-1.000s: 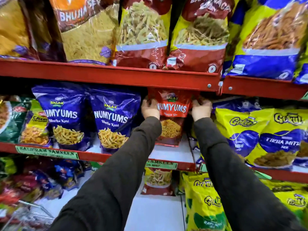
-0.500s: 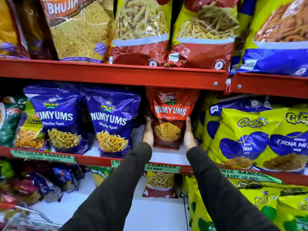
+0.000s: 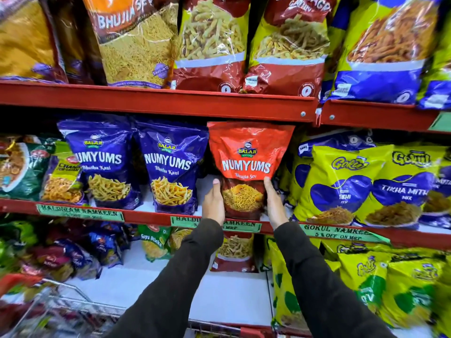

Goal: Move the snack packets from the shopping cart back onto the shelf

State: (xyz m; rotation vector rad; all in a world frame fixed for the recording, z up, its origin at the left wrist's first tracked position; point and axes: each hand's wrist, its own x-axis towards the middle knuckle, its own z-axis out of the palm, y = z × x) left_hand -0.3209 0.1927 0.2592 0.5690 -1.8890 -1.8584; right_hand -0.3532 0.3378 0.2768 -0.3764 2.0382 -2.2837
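Currently both hands bracket the red Numyums packet (image 3: pixel 246 167), which stands upright on the middle shelf (image 3: pixel 151 217), its base near the front edge. Left hand (image 3: pixel 214 203): flat and extended, palm against the packet's lower left side, thumb up along the edge. Right hand (image 3: pixel 274 203): flat and extended against the lower right side, fingertips reaching the level of the "Bhujia Sev" text. Neither hand is curled around the packet; they press it between open palms. Both arms wear dark sleeves (image 3: pixel 180 276).

Neighbours: a blue Numyums packet (image 3: pixel 172 167) stands just beside the red one on its left, a second blue packet (image 3: pixel 105 162) further left, both upright. Yellow Gokul packets (image 3: pixel 341 184) lie to the right, leaning; whether they touch the red packet cannot be told. Green price label (image 3: pixel 234 226) on the shelf lip sits directly below the red packet, partly hidden by the left wrist.

Shopping cart (image 3: pixel 61 311): wire rim visible at lower left, blurred; contents cannot be read
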